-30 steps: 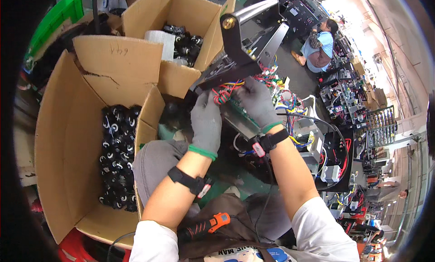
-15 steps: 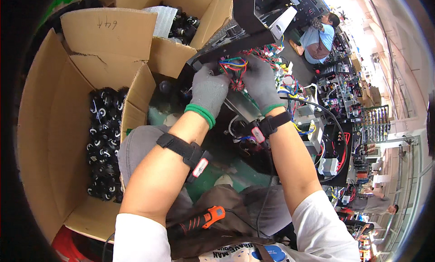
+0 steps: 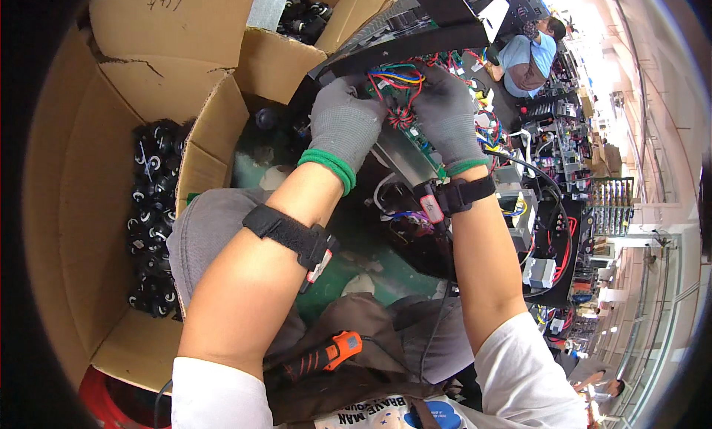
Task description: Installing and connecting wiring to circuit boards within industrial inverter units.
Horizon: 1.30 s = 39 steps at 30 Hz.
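Note:
Both my hands wear grey gloves with green cuffs and work inside a black metal chassis (image 3: 415,47). My left hand (image 3: 345,121) is closed at the left end of a green circuit board (image 3: 417,136), its fingertips tucked beside the wires. On the other side, my right hand (image 3: 449,114) is closed too, fingers bent down into the wiring. Between them runs a bundle of red, blue, yellow and green wires (image 3: 400,79), with a red-and-black wound coil (image 3: 401,117) just below. What either set of fingertips pinches is hidden. A silver metal plate (image 3: 406,158) lies under the board.
An open cardboard box (image 3: 81,199) of black casters (image 3: 154,229) stands at left, another box (image 3: 285,62) behind it. An orange-and-black power tool (image 3: 343,351) rests on my lap. A black cable (image 3: 545,180) loops at right. A person (image 3: 528,62) squats beyond, among more chassis.
The view has shifted, so the boxes sit farther left and higher. Both hands stay at the wiring; the wire bundle and coil between them show more fully.

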### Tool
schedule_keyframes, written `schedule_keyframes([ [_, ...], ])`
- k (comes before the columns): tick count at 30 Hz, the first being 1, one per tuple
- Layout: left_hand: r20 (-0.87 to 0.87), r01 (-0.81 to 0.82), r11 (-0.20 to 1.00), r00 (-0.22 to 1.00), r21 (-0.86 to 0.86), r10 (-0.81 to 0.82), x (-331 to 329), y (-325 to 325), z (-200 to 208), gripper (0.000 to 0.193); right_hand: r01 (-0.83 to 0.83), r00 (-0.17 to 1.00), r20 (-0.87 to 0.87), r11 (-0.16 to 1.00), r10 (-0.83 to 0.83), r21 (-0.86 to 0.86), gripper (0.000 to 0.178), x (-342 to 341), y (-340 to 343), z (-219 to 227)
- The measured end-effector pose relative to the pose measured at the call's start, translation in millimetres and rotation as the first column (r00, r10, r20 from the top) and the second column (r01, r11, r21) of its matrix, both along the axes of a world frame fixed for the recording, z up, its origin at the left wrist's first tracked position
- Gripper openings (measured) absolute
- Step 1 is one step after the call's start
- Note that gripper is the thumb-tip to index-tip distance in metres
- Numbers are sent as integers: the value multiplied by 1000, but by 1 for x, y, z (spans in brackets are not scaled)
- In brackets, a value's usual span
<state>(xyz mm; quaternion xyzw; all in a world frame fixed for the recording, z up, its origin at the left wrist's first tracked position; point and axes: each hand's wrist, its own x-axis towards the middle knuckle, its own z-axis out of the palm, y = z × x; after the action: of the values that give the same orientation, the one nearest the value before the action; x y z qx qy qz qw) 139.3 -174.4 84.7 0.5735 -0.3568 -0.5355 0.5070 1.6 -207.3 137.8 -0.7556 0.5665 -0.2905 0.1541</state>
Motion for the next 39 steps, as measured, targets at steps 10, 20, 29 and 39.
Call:
schedule_keyframes([
  [10, -34, 23, 1000, 999, -1, -23, 2, 2, 3, 45, -4, 998, -58, 999, 2, -36, 27, 7, -1, 1],
  [20, 70, 25, 999, 997, -29, -23, -4, -11, -14, 36, -143, 835, -550, 972, 18, -185, 18, 13, -4, 12],
  [29, -397, -14, 1000, 918, 14, 18, -5, 7, 8, 12, -17, 865, -502, 997, -23, -75, 16, 20, 29, 17],
  [39, -373, -93, 984, 927, -151, 30, -7, -20, -29, 16, 50, 847, -531, 991, 25, 125, 17, 27, 16, 42],
])
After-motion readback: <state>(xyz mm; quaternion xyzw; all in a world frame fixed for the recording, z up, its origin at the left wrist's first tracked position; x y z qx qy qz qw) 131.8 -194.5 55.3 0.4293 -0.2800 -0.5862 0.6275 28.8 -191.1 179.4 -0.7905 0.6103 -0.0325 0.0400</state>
